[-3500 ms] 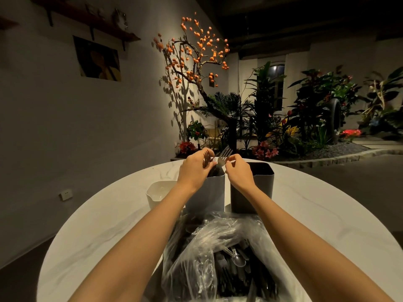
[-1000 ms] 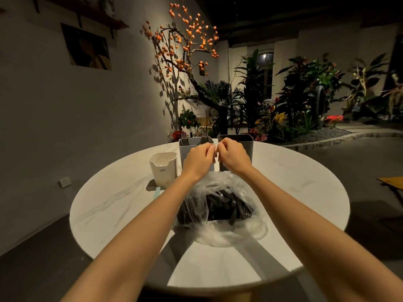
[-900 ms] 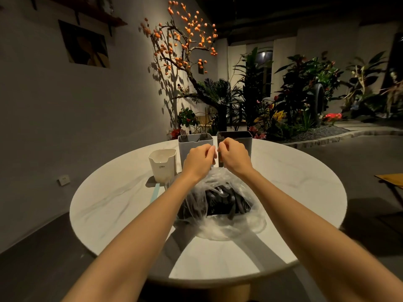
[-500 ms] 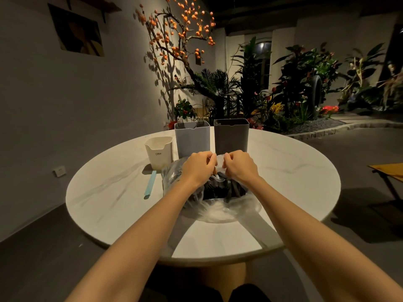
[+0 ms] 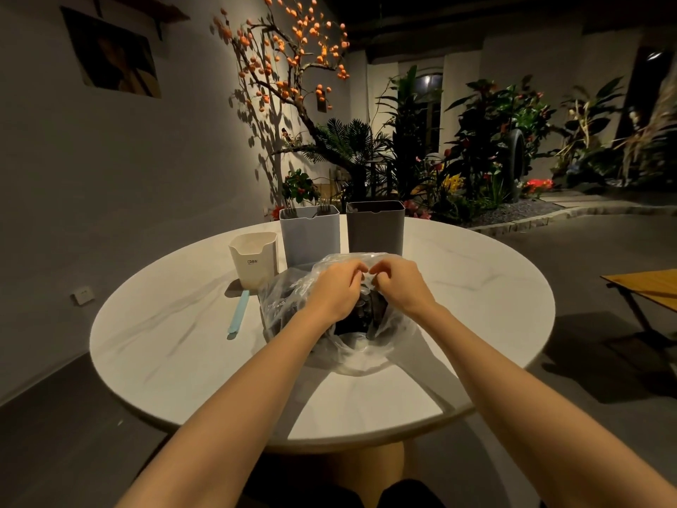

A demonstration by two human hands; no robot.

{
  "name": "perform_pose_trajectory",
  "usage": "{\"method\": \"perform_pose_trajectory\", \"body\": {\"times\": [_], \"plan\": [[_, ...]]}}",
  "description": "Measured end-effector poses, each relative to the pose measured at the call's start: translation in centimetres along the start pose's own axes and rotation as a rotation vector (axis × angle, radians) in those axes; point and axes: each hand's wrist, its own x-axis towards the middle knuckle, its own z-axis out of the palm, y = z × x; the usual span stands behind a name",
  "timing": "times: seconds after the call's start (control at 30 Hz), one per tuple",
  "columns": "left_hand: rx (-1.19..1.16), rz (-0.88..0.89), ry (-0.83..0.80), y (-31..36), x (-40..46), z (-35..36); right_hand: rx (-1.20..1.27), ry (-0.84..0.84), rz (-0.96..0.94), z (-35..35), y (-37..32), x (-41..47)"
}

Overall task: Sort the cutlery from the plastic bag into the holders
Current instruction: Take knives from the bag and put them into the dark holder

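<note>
Hands, left point(image 5: 335, 289) and right point(image 5: 401, 286), pinch plastic bag point(image 5: 351, 352) before holders point(image 5: 342, 231).

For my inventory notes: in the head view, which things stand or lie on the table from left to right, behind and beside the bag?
Pale blue flat stick → small cream plastic holder → light blue-grey square holder → dark grey square holder.
</note>
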Motion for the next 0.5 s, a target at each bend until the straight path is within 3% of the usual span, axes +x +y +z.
{"method": "perform_pose_trajectory", "body": {"times": [0.13,0.27,0.5], "plan": [[0.055,0.017,-0.059,-0.2,-0.2,-0.2,-0.222,-0.171,0.08,0.1,0.7,-0.2],[0.15,0.032,-0.021,-0.4,-0.2,-0.3,-0.395,-0.105,0.158,-0.2,1.3,-0.5],[0.113,0.012,-0.042,-0.4,-0.1,0.1,-0.532,-0.17,0.172,-0.7,0.7,-0.3]]}}
